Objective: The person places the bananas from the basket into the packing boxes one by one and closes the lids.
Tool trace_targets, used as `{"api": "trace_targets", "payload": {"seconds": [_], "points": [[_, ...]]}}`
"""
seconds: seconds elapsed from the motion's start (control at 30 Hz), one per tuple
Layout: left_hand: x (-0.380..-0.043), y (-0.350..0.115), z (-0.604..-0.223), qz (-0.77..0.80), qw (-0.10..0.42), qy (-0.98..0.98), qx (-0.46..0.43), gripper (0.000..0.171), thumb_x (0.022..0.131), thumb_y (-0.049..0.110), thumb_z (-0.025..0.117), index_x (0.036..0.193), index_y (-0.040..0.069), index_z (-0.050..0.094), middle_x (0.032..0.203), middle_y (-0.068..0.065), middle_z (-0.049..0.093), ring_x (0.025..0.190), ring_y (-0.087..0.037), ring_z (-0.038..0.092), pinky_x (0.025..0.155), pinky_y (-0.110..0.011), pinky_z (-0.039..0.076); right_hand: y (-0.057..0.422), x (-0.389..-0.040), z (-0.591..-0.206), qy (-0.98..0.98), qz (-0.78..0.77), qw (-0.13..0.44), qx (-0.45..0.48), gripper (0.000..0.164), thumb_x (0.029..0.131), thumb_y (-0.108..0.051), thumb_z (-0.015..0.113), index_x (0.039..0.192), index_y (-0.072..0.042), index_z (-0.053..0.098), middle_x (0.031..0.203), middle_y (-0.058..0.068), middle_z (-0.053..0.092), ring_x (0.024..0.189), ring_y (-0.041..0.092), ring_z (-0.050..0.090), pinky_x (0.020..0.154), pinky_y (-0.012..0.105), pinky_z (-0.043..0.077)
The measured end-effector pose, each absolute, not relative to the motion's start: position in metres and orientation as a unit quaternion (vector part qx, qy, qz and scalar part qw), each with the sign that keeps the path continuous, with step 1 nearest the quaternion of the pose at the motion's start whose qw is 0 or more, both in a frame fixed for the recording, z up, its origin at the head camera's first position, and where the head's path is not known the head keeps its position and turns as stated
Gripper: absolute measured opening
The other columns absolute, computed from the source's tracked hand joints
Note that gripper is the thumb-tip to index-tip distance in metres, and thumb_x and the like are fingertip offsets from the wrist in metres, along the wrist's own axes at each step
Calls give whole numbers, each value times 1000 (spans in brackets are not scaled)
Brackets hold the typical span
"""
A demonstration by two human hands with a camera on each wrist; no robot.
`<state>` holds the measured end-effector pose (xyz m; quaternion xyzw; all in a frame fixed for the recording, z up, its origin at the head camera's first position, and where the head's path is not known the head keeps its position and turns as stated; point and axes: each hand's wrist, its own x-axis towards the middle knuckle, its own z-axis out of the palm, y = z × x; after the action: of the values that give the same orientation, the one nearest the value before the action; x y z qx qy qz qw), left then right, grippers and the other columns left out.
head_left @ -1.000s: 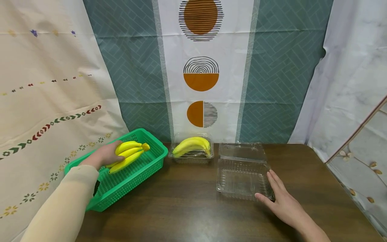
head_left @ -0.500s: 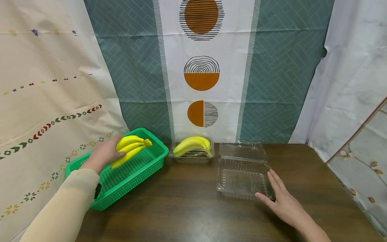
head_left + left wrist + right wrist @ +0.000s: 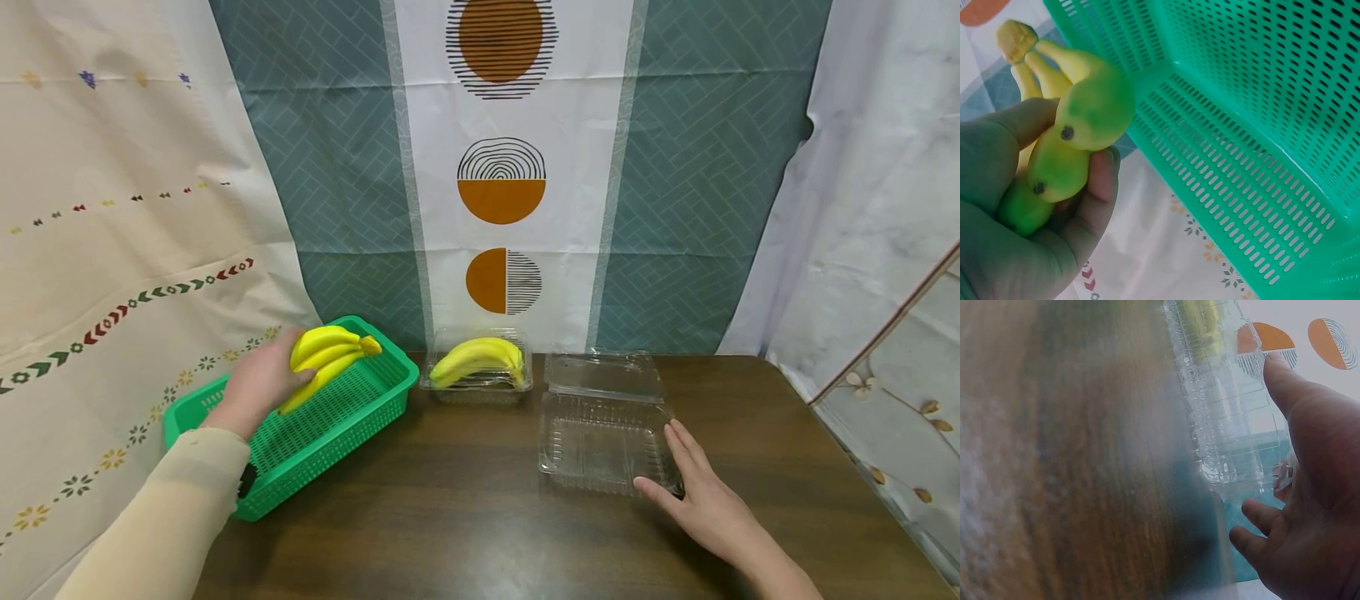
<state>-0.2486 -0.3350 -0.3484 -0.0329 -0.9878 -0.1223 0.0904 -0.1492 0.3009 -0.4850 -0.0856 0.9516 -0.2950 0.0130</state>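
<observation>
My left hand grips a bunch of yellow bananas over the green plastic basket. In the left wrist view, the thumb and fingers curl round the bananas, whose greenish tips face the camera and whose stem points to the upper left. A clear plastic clamshell box lies with its lid folded back on the table. My right hand rests at that box's right side, fingers straight and thumb at the front corner. The right wrist view shows the box wall beside this hand.
A second clear box stands at the back of the table, with yellow bananas inside. The brown wooden table meets a hanging cloth at the back. Patterned cloth also hangs along the left.
My left hand has lifted the bananas slightly, up and to the right, over the basket. The right hand stays by the open box.
</observation>
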Motion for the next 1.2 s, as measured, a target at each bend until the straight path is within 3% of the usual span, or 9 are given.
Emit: {"api": "trace_targets", "payload": {"seconds": [0.53, 1.2], "points": [[-240, -311, -345, -140, 160, -977, -16, 78, 101, 21, 81, 164, 0, 40, 129, -35, 62, 103, -49, 61, 78, -64, 49, 303, -150, -485, 953, -290, 11, -88, 112, 107, -65, 64, 177, -5, 1, 183, 22, -2, 141, 64, 49, 84, 72, 55], [-226, -278, -331, -143, 169, -975, -31, 81, 102, 22, 81, 168, 4, 38, 139, -34, 58, 103, -47, 61, 81, -63, 50, 302, -151, -484, 954, -288, 16, -85, 113, 106, -67, 63, 177, -6, 0, 184, 21, -4, 143, 65, 46, 85, 74, 54]]}}
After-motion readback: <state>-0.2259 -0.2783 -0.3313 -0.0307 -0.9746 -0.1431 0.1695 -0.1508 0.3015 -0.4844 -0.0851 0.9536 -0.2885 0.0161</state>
